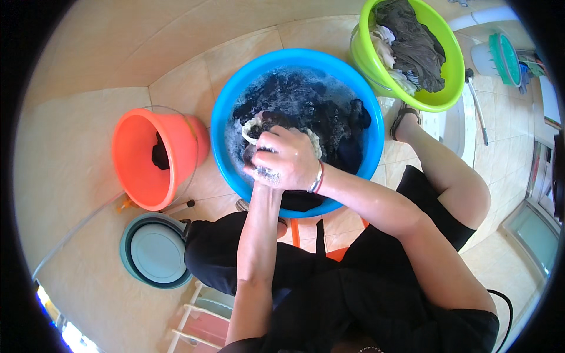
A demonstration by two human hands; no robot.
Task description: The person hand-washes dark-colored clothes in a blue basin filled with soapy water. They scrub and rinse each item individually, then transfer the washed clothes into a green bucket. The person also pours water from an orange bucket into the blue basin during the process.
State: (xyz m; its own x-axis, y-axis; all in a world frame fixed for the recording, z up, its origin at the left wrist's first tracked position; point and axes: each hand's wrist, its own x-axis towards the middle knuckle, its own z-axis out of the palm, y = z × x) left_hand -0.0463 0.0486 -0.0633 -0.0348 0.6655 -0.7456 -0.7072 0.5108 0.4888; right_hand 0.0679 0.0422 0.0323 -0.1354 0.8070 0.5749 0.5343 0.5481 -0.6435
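Both my hands are together over a wide blue basin (219, 126) of sudsy water. Closed fingers of my right hand (292, 157) grip a wet, bunched piece of cream-and-dark cloth (252, 128), whose pale edges stick out on either side. My left hand (266, 181) is pressed against the right from below, and its fingers are mostly covered; it appears closed on the same cloth. Foam clings to the knuckles. Dark wet clothes (347, 132) soak around the hands, some bulging above the water.
Left of the basin, an orange bucket (126, 159) holds a dark cloth. Below it sits a grey-blue basin (156, 254). At the upper right, a lime-green tub (368, 47) holds grey and white clothes. A white rack (188, 317) stands lower left. My knees flank the basin.
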